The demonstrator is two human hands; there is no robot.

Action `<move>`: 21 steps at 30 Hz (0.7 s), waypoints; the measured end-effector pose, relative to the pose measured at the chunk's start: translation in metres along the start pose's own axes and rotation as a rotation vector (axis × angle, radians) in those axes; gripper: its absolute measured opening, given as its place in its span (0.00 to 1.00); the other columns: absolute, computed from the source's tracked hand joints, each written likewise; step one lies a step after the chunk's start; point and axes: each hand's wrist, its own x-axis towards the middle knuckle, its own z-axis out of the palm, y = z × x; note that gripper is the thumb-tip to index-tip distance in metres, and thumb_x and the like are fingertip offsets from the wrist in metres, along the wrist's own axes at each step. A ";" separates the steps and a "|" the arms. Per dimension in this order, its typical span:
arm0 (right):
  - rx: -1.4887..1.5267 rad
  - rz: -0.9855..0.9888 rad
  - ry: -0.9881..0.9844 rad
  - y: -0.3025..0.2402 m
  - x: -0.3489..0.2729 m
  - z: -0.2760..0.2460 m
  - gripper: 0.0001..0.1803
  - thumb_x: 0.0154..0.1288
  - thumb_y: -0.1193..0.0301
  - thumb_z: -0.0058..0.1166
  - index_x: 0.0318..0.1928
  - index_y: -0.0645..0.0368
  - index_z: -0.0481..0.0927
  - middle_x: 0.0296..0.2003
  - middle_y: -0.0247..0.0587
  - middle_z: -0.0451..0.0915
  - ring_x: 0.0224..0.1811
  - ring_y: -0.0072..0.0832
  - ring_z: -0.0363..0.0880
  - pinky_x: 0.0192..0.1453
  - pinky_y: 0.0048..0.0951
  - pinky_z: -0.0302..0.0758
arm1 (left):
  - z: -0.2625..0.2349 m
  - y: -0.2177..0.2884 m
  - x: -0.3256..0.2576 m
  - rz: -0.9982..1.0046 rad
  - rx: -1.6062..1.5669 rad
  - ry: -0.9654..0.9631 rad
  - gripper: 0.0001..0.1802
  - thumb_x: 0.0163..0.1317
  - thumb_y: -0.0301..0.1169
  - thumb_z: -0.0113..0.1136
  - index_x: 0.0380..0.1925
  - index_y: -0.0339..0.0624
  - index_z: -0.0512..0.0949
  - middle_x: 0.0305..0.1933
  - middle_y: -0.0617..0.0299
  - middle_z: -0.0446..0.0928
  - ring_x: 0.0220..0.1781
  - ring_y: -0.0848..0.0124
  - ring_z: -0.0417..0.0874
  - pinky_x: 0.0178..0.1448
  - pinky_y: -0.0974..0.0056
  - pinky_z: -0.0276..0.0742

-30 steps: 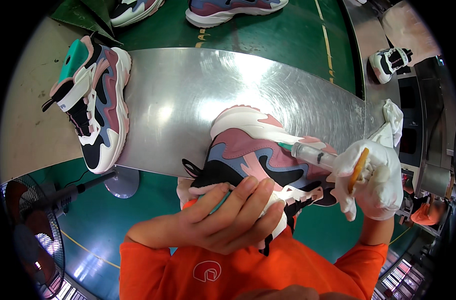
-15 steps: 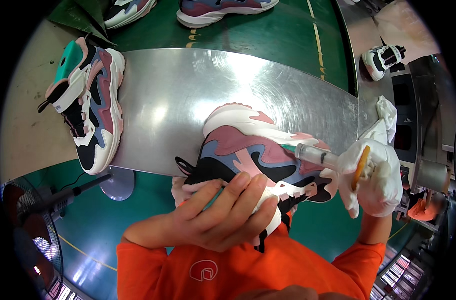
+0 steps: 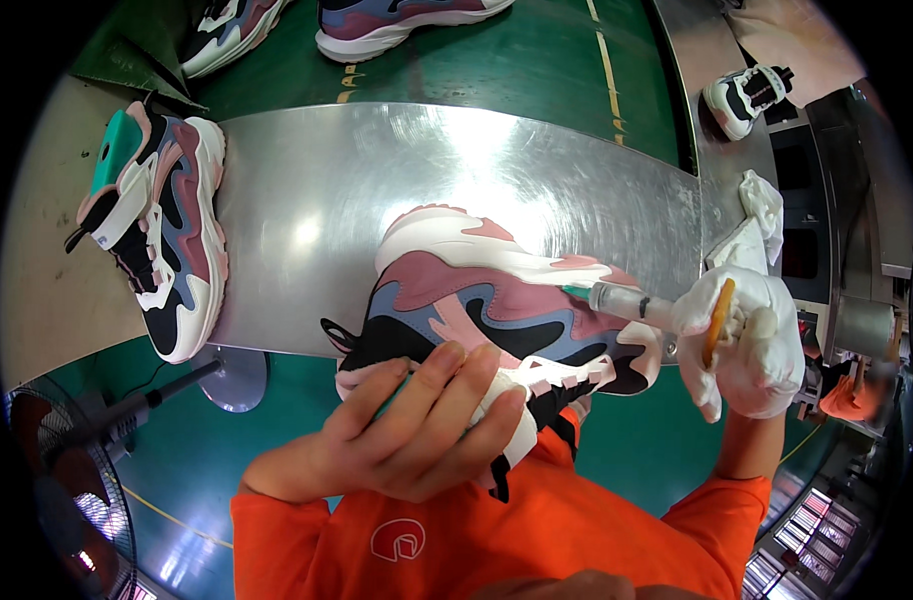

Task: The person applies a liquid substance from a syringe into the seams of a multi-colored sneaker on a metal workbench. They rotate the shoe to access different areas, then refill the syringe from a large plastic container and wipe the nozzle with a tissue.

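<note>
A sneaker (image 3: 517,300) in mauve, blue, black and white lies tilted on its side, sole edge away from me, at the metal table's near edge. My left hand (image 3: 417,425), bare, is closed around its collar and white strap. In a white glove, my right hand (image 3: 742,340) grips a clear syringe (image 3: 632,302) with a green tip. That tip rests at or very near the line where the mauve upper meets the white sole, toward the toe. An orange-brown curved strip (image 3: 719,322) shows against the gloved fingers; I cannot tell what it is.
On the left stands a matching sneaker (image 3: 182,235) with a green insert. More sneakers (image 3: 407,22) are on the green belt (image 3: 537,80) beyond the metal tabletop (image 3: 297,160). A small shoe (image 3: 745,100) and a white cloth (image 3: 762,215) lie right; a fan (image 3: 72,470) stands lower left.
The whole view has shifted, so the table and shoes sit further left. Along the held sneaker's sole line, the syringe tip is slightly closer to the toe. Both hands keep their grips.
</note>
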 end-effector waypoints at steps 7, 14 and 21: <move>-0.064 -0.025 -0.001 -0.002 -0.005 -0.005 0.31 0.44 0.61 0.67 0.37 0.79 0.74 0.17 0.53 0.75 0.11 0.29 0.73 0.10 0.22 0.68 | 0.001 -0.002 -0.001 0.016 0.025 -0.003 0.23 0.75 0.48 0.29 0.46 0.58 0.78 0.50 0.67 0.80 0.54 0.72 0.78 0.52 0.66 0.70; 0.022 -0.039 -0.005 0.003 -0.014 -0.017 0.28 0.41 0.66 0.64 0.37 0.81 0.74 0.17 0.54 0.76 0.10 0.28 0.72 0.10 0.22 0.68 | 0.000 0.000 0.000 0.010 0.012 -0.020 0.16 0.69 0.47 0.41 0.45 0.58 0.78 0.49 0.65 0.81 0.54 0.69 0.78 0.54 0.65 0.69; 0.051 -0.105 0.056 0.008 -0.024 -0.027 0.25 0.43 0.67 0.60 0.36 0.81 0.74 0.17 0.55 0.76 0.10 0.30 0.72 0.08 0.23 0.67 | -0.002 0.001 -0.001 -0.004 0.030 -0.058 0.19 0.74 0.47 0.37 0.45 0.59 0.79 0.51 0.64 0.80 0.57 0.69 0.77 0.59 0.63 0.66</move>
